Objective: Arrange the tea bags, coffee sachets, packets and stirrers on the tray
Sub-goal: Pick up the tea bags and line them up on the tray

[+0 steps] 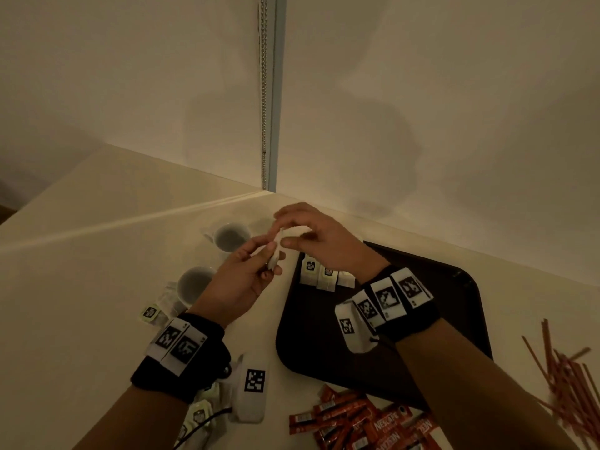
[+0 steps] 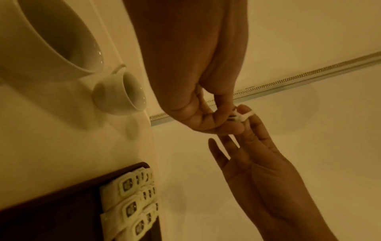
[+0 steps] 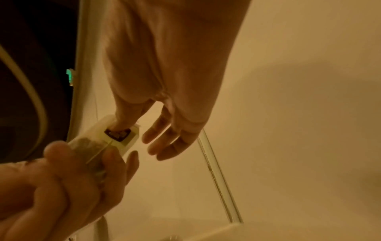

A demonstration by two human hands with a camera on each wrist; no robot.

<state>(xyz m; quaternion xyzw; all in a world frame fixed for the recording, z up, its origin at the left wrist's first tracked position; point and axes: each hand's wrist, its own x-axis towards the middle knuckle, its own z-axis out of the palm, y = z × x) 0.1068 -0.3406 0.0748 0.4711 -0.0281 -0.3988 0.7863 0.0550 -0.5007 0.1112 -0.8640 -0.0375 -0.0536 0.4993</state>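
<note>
I hold one tea bag [image 1: 275, 254] up over the table, just left of the dark tray [image 1: 324, 336]. My left hand [image 1: 271, 258] grips its lower part between thumb and curled fingers. My right hand [image 1: 285, 233] pinches its paper tag [image 3: 121, 138] at the top while its other fingers [image 3: 164, 143] stay stretched out. Three rows of tea bags [image 1: 319, 274] lie side by side at the tray's far left corner and also show in the left wrist view as tea bags [image 2: 128, 195].
Two white cups [image 1: 232, 237] [image 1: 194, 284] stand left of the tray. Loose tea bags [image 1: 151, 313] [image 1: 199, 414] lie on the table by my left arm. Red coffee sachets [image 1: 357, 420] are heaped at the front, and red stirrers [image 1: 565, 375] are scattered right of the tray. A wall corner stands close behind.
</note>
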